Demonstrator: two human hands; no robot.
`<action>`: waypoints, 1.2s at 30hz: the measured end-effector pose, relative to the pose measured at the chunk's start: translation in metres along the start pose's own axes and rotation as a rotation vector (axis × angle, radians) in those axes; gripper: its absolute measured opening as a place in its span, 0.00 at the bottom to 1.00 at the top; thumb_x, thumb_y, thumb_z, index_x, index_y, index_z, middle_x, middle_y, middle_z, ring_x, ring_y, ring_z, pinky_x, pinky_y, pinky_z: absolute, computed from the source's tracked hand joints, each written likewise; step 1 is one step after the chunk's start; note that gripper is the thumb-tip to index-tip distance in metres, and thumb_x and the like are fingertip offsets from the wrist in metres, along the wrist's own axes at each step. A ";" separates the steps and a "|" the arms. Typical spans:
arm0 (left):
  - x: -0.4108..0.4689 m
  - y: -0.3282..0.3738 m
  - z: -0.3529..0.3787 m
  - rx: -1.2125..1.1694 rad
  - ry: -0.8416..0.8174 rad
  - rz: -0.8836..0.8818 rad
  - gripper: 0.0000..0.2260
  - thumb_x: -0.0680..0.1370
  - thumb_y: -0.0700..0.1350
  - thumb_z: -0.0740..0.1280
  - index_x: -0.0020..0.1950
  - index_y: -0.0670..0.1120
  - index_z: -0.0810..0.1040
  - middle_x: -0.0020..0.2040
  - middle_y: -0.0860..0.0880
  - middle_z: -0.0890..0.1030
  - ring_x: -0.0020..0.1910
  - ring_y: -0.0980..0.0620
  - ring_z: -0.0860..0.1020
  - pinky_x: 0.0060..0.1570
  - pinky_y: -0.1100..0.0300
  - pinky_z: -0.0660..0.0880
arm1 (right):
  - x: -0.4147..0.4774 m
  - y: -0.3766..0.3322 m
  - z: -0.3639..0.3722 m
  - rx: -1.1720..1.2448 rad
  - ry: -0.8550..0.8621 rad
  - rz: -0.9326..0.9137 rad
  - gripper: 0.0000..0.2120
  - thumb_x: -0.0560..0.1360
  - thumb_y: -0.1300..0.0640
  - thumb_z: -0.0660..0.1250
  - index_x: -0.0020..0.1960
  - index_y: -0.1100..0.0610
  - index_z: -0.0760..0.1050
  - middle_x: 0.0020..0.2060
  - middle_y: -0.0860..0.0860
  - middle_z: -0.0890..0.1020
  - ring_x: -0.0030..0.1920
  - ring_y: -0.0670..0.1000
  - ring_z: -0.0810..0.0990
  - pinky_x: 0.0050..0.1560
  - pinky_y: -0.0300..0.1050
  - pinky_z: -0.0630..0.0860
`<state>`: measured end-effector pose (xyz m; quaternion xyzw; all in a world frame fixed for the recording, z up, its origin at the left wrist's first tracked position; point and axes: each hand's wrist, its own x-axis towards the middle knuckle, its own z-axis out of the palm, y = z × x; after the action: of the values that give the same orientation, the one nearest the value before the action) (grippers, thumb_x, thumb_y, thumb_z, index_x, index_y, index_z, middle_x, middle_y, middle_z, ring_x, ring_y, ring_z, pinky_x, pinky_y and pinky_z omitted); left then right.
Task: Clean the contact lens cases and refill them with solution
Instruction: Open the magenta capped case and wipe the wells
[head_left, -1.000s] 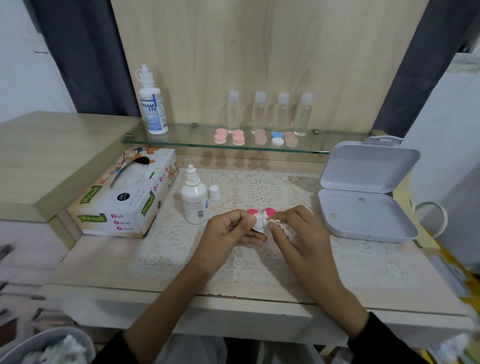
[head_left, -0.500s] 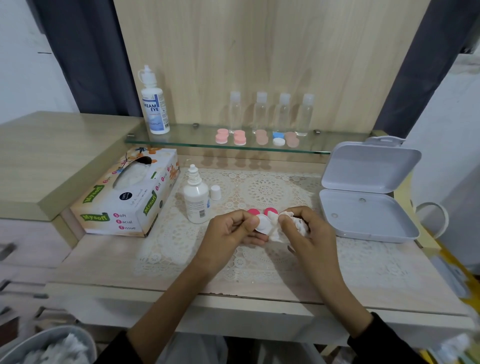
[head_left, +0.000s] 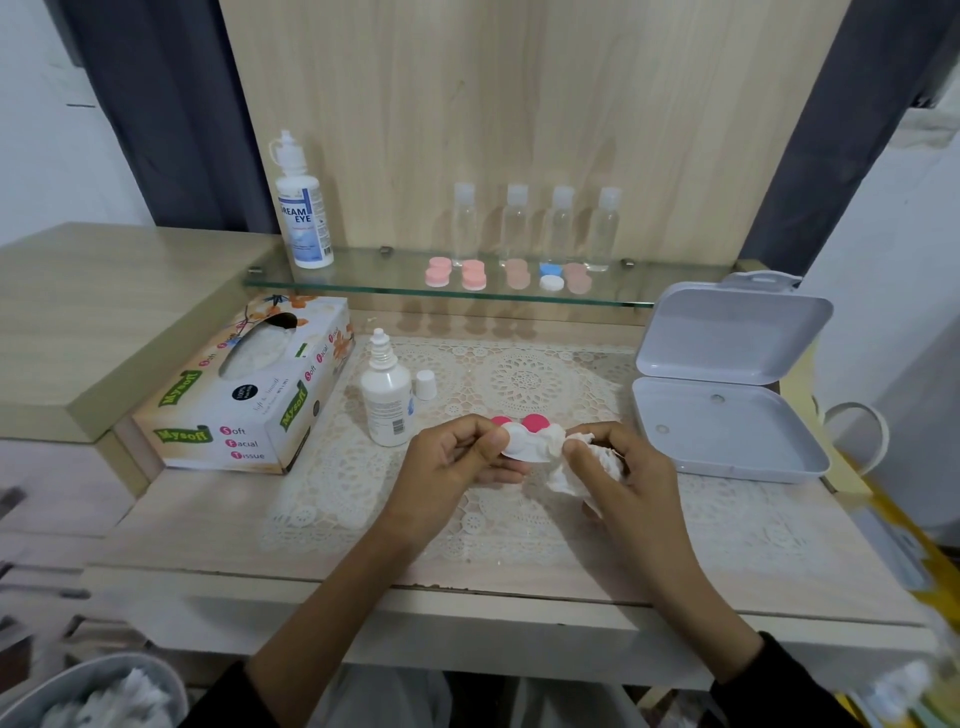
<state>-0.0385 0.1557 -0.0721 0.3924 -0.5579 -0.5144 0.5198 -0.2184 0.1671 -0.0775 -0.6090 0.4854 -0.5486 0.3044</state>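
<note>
My left hand (head_left: 451, 464) pinches a white contact lens case (head_left: 524, 443) by its left end, just above the lace mat. My right hand (head_left: 623, 462) grips a crumpled white tissue (head_left: 563, 475) whose tip touches the case's right well. Two pink caps (head_left: 535, 422) lie on the mat right behind the case. A small white solution bottle (head_left: 387, 397) stands uncapped to the left, with its white cap (head_left: 426, 384) beside it. Several more lens cases (head_left: 474, 275) in pink, peach and blue-white sit on the glass shelf (head_left: 374, 283).
A tissue box (head_left: 244, 387) lies at the left. An open grey plastic box (head_left: 727, 395) sits at the right. On the shelf stand a large Dream Eye bottle (head_left: 303, 208) and several clear small bottles (head_left: 535, 226). A bin with used tissues (head_left: 98, 696) is at bottom left.
My right hand has drawn the tissue slightly right and down, off the case's well. More of the white case now shows. My left hand keeps its hold in the same place.
</note>
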 end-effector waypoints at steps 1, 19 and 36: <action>0.000 0.000 0.000 -0.010 -0.002 0.006 0.14 0.75 0.45 0.65 0.49 0.32 0.77 0.43 0.39 0.84 0.44 0.42 0.83 0.48 0.54 0.81 | 0.000 0.001 0.000 -0.008 -0.012 -0.001 0.06 0.76 0.63 0.68 0.44 0.55 0.81 0.39 0.47 0.83 0.41 0.48 0.81 0.41 0.42 0.76; -0.003 0.002 -0.001 -0.014 -0.082 0.039 0.09 0.78 0.34 0.63 0.57 0.36 0.77 0.51 0.40 0.83 0.52 0.44 0.82 0.52 0.56 0.79 | -0.007 0.003 -0.002 0.138 -0.056 0.042 0.06 0.76 0.63 0.68 0.50 0.53 0.81 0.41 0.53 0.83 0.42 0.57 0.82 0.45 0.59 0.79; -0.006 0.006 0.002 0.079 -0.034 0.068 0.16 0.68 0.32 0.74 0.54 0.43 0.81 0.53 0.51 0.84 0.52 0.52 0.82 0.50 0.64 0.77 | -0.009 -0.009 -0.006 0.383 0.133 0.106 0.06 0.79 0.62 0.64 0.51 0.62 0.79 0.44 0.47 0.84 0.42 0.44 0.82 0.36 0.34 0.76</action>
<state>-0.0390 0.1626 -0.0670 0.3847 -0.5994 -0.4806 0.5116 -0.2212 0.1799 -0.0711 -0.4762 0.4226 -0.6530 0.4101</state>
